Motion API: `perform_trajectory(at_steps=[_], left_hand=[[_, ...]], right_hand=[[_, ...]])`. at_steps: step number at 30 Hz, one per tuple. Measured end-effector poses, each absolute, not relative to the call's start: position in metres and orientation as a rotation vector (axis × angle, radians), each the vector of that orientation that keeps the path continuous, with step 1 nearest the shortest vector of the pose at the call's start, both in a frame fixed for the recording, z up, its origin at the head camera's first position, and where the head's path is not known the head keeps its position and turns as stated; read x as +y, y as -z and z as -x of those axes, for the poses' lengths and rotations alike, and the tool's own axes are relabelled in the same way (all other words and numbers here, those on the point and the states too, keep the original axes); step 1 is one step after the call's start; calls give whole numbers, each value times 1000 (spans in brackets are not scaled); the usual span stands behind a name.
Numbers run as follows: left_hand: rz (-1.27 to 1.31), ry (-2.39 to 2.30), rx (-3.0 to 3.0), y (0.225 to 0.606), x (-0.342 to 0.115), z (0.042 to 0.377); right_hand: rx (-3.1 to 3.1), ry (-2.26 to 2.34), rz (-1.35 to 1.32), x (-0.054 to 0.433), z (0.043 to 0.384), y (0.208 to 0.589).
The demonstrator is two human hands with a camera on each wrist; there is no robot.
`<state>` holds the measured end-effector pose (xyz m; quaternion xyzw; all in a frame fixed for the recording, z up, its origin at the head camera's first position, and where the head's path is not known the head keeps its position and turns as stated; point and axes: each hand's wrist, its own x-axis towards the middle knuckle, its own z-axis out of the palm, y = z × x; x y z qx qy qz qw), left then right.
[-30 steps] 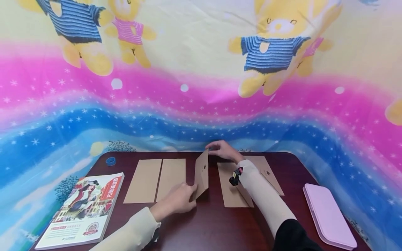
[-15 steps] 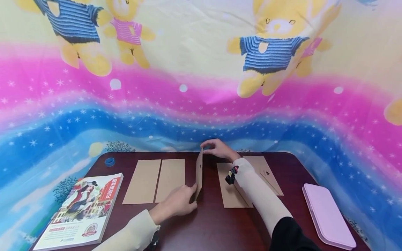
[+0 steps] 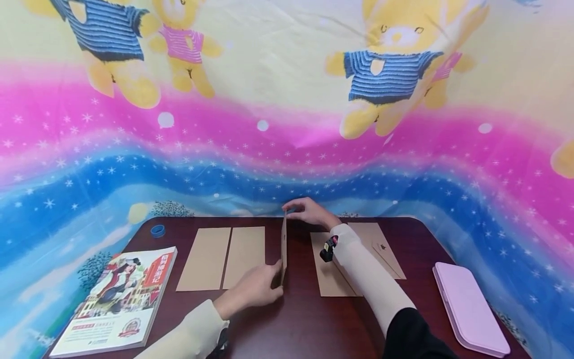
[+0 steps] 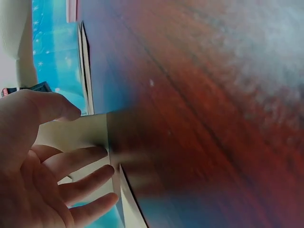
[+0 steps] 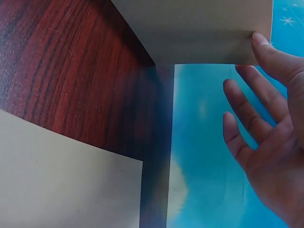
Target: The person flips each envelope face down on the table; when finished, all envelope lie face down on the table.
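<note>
A brown kraft envelope (image 3: 284, 244) stands on its long edge in the middle of the table, seen almost edge-on in the head view. My left hand (image 3: 255, 286) pinches its near end between thumb and fingers. At the far top corner my right hand (image 3: 311, 212) pinches it; the right wrist view shows the thumb on the envelope (image 5: 204, 28) with the other fingers spread. Left of it, two kraft envelopes (image 3: 204, 259) lie flat side by side, the inner one partly behind my left hand. Two more envelopes (image 3: 374, 239) lie at the right, partly covered by my right forearm.
A book with an illustrated cover (image 3: 121, 299) lies at the left edge of the dark wooden table (image 3: 309, 324). Behind it sits a blue tape roll (image 3: 158, 231). On the right is a pink case (image 3: 471, 309). A bear-patterned cloth (image 3: 287, 164) hangs behind the table.
The held envelope has turned from showing its printed face to nearly edge-on. My right hand has moved a little left with its far end; the left hand has hardly moved.
</note>
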<state>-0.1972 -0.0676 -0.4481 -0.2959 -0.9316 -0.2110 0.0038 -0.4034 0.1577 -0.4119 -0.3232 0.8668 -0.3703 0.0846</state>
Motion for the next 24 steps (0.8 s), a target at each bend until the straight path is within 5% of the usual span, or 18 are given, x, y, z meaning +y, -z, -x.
perform_trajectory(at_steps=[24], left_hand=[[850, 719, -2708, 433, -72, 198]], right_hand=[[2603, 1050, 975, 157, 409, 406]])
